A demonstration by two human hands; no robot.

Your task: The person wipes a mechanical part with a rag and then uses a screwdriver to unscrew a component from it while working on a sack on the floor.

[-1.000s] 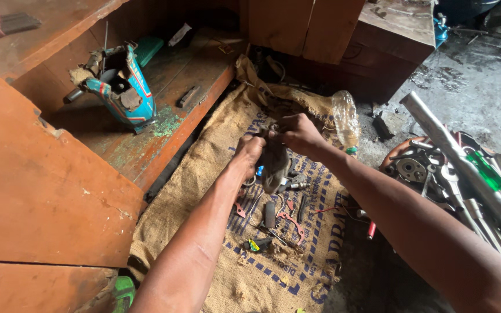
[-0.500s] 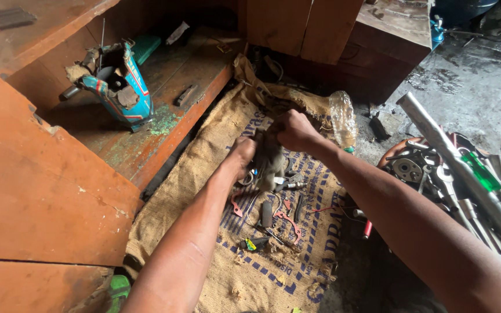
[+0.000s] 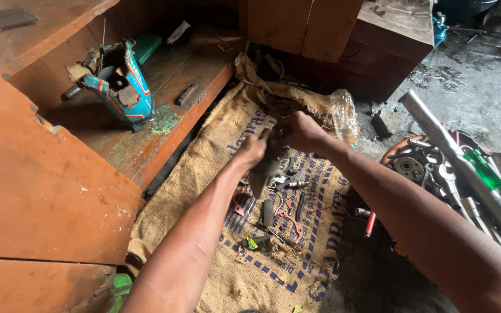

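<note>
Together, a grey rag (image 3: 264,168) is gripped by both hands, left (image 3: 251,149) and right (image 3: 298,131), above the sack (image 3: 215,150); small parts (image 3: 273,211) lie below, tools (image 3: 459,174) beside.

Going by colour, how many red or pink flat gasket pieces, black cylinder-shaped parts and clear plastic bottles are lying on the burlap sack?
Red or pink gasket pieces: 2, one left of the black cylinder, one to its right
Black cylinder-shaped part: 1
Clear plastic bottle: 1, at the far edge of the burlap sack
Total: 4
</note>
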